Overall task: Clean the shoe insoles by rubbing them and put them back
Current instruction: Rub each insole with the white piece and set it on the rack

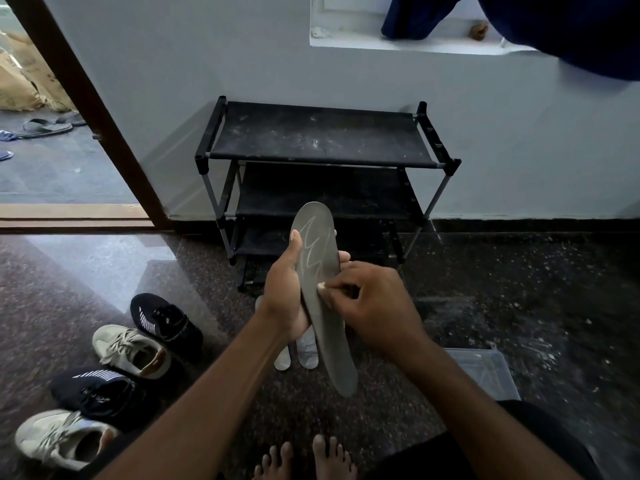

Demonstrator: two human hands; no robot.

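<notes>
A long grey insole (320,251) with a pale zigzag mark is held upright in front of me. My left hand (285,292) grips its left edge, thumb on the face and fingers wrapped behind. My right hand (374,303) pinches a small pale rubbing piece (321,286) against the insole's middle. Two lighter insoles (306,351) lie on the floor beneath, partly hidden by my hands. Two dark sneakers (166,320) and two beige sneakers (133,351) stand on the floor at the left.
A black three-shelf shoe rack (322,140) stands against the wall ahead. A clear plastic box (485,372) sits on the floor at my right. An open doorway (52,161) with sandals beyond is at the far left. My bare feet (308,459) show at the bottom.
</notes>
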